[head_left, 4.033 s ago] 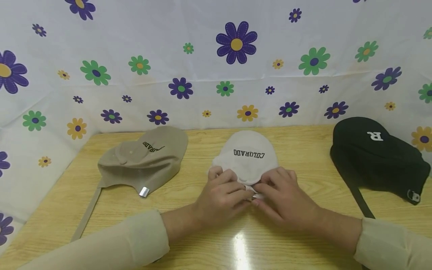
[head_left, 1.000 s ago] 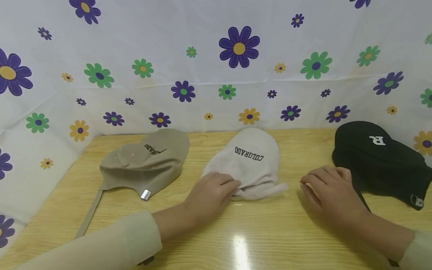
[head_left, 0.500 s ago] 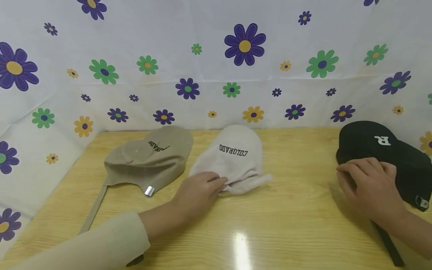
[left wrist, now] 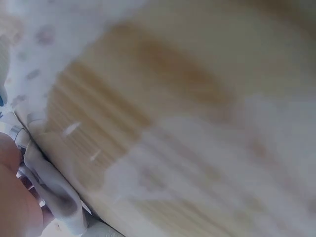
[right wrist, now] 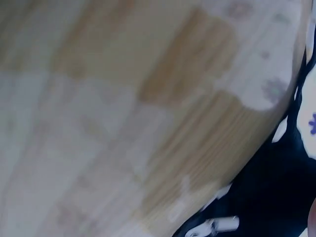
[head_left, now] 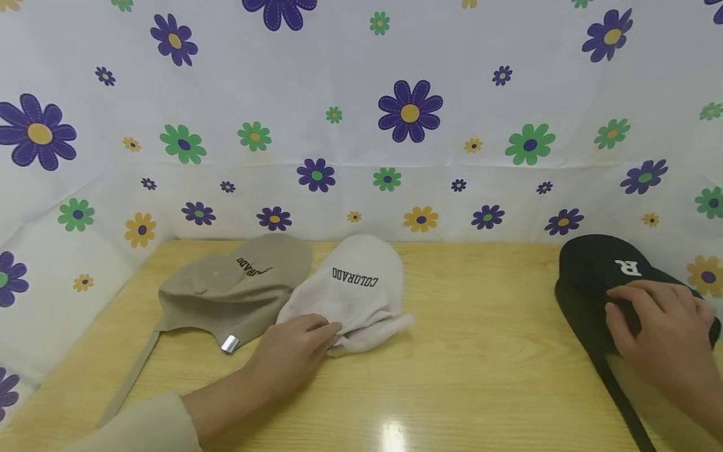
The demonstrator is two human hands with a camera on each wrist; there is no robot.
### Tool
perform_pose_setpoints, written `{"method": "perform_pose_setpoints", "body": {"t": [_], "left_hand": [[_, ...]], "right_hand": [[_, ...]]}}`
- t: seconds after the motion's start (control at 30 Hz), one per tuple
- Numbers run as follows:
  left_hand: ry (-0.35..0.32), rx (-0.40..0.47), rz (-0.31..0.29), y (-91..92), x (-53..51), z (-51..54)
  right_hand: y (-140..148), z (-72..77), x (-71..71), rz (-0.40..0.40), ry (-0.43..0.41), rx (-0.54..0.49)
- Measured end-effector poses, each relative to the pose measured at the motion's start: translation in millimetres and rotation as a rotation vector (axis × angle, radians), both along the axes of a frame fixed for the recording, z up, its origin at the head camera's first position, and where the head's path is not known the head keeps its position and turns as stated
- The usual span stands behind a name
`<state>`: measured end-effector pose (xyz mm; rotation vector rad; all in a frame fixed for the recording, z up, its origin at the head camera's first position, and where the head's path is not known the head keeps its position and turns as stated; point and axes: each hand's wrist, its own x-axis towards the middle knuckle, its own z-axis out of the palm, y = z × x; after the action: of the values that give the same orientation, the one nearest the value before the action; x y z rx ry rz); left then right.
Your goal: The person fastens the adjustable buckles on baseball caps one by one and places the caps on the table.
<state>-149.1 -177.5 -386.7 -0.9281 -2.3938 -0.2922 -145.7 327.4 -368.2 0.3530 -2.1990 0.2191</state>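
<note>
The white cap (head_left: 361, 276) lies beside the tan cap (head_left: 243, 282), its left side touching or overlapping it. My left hand (head_left: 290, 358) grips the white cap's lower left edge between thumb and fingers. At the far right, my right hand (head_left: 666, 333) is over the black cap (head_left: 587, 282), fingers bent and spread from the thumb; contact with the cloth cannot be made out. The left wrist view shows the left hand (left wrist: 17, 197) at the edge, near grey-looking cloth. In the right wrist view the black cap (right wrist: 266, 192) shows its metal buckle (right wrist: 227, 224).
A strap (head_left: 130, 380) trails from the tan cap toward the front left, and a dark strap (head_left: 618, 395) runs forward from the black cap. The wooden table (head_left: 480, 351) meets a flowered white cloth (head_left: 350, 69) at the back.
The white cap has slid left with my left hand, up to the tan cap. From the white cap, my right hand has moved right to the black cap. The head view has tilted up.
</note>
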Motion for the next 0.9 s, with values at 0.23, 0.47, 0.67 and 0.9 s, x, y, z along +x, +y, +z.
{"method": "perform_pose_setpoints", "body": {"t": [0.23,0.47,0.67,0.9], "left_hand": [[-0.023,0.017,0.021,-18.1,-1.6,2.5],[0.021,0.017,0.037,-37.1,-7.4,5.0],[0.043,0.007,0.044,-56.7,1.3,-1.3],[0.004,0.003,0.097,-70.0,13.6,-1.0]], "right_hand": [[28.1,6.5,-12.4,-0.073,0.016,-0.006],[43.3,11.3,-18.1,-0.085,-0.136,-0.097],[41.3,0.3,-10.2,-0.080,-0.116,-0.003],[33.9,-8.1,-5.0,-0.065,-0.084,0.050]]}}
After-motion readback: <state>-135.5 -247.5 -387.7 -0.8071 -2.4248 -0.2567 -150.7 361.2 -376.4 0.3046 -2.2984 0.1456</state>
